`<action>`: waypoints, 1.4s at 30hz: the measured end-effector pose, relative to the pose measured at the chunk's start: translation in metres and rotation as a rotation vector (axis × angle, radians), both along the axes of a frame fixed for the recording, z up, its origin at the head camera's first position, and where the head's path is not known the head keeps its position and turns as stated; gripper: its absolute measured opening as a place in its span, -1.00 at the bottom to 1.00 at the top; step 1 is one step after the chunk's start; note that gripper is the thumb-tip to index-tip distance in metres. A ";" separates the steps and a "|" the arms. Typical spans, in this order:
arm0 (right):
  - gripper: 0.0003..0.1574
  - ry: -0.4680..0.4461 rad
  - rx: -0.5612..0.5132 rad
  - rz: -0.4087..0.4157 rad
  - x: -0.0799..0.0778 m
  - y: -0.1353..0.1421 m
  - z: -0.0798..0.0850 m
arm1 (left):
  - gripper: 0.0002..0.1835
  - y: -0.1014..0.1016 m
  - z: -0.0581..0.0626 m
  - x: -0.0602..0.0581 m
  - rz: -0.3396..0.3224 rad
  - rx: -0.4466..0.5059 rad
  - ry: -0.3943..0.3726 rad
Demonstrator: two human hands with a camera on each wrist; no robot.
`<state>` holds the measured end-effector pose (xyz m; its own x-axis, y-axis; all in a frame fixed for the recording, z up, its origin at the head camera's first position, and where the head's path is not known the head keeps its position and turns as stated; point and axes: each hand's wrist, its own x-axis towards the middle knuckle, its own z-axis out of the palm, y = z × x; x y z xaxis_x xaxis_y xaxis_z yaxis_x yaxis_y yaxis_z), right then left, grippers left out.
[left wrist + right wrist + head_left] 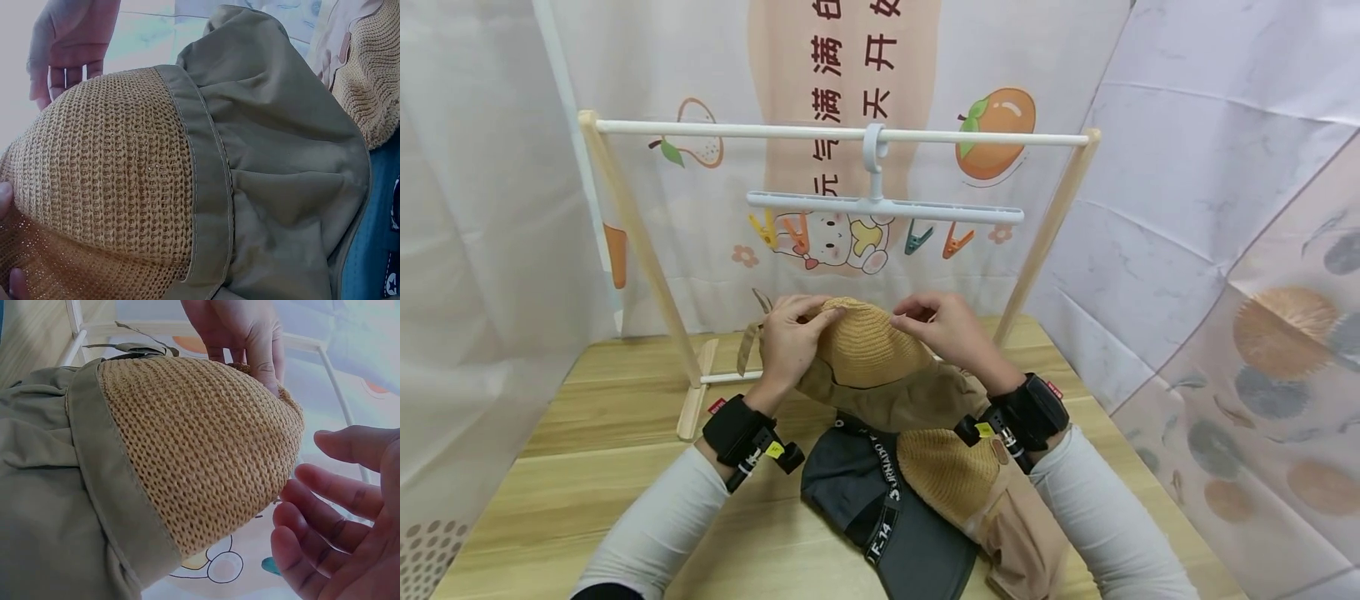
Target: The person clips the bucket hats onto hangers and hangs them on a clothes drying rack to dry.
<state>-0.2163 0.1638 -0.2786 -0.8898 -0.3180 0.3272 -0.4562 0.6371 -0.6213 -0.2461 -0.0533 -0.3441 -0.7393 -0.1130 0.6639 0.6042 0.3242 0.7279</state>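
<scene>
Knitted sun hat (876, 365), over the counter (587, 425), below the hanger (877, 205): probably light, soft, stretchy; best held by its crown (872, 337), which my left grip (793, 340) pinches; my right grip (951, 329) is spread beside it.

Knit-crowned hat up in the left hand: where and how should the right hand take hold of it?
Pinch the knitted crown near its top, probably best coming from the right: the left hand pinches the opposite side, and the right hand faces the free side with thumb and fingers apart. The brim looks a poorer hold, hanging in soft folds.
</scene>
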 end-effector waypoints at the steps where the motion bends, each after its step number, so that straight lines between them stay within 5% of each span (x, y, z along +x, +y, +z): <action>1: -0.80 -0.002 0.000 0.000 0.000 0.000 0.001 | -0.76 0.001 0.000 -0.001 0.001 -0.004 -0.002; 29: -0.70 0.092 0.043 -0.177 -0.006 0.010 0.015 | -0.73 0.037 0.028 -0.020 -0.086 -0.052 0.025; 42: -0.66 0.107 0.060 -0.217 -0.013 0.019 0.019 | -0.75 0.053 0.031 -0.037 -0.089 -0.056 0.001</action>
<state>-0.2289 0.1825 -0.2593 -0.9007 -0.1448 0.4096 -0.3657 0.7619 -0.5347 -0.2829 -0.0007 -0.3129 -0.7437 -0.0094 0.6684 0.6335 0.3095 0.7092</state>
